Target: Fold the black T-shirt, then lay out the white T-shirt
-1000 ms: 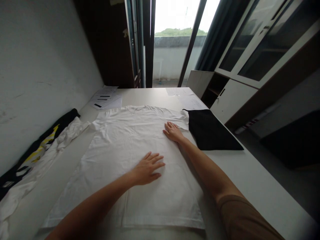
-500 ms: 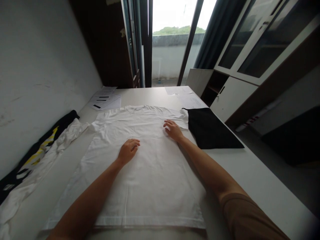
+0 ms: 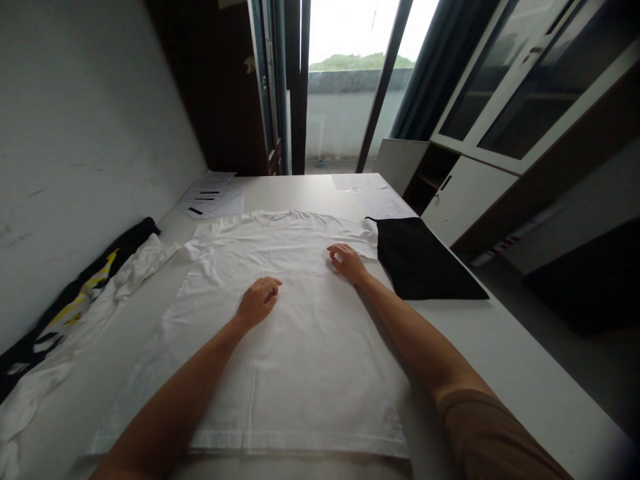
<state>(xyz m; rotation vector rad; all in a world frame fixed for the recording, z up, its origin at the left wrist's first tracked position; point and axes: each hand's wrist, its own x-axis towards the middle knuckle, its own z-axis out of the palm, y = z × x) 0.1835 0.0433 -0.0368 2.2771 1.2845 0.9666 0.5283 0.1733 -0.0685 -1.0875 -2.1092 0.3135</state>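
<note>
A white T-shirt [image 3: 280,360] lies spread flat on the white table [image 3: 500,347], collar away from me. My left hand [image 3: 257,300] rests on the chest of the shirt, its fingers curled down into the fabric. My right hand [image 3: 347,261] sits farther off, near the shirt's right sleeve, with its fingers also bent and pinching at the cloth. Both forearms stretch over the lower half of the shirt.
A folded black garment [image 3: 420,260] lies just right of the shirt, at the table edge. Crumpled white and black-and-yellow clothes [image 3: 75,300] are piled along the left wall. Papers [image 3: 213,197] lie at the table's far end, and a cabinet [image 3: 465,193] stands to the right.
My left hand slid from the shirt's middle up and left to the chest, and its flat fingers curled. My right hand stayed in place and its fingers bent into the fabric.
</note>
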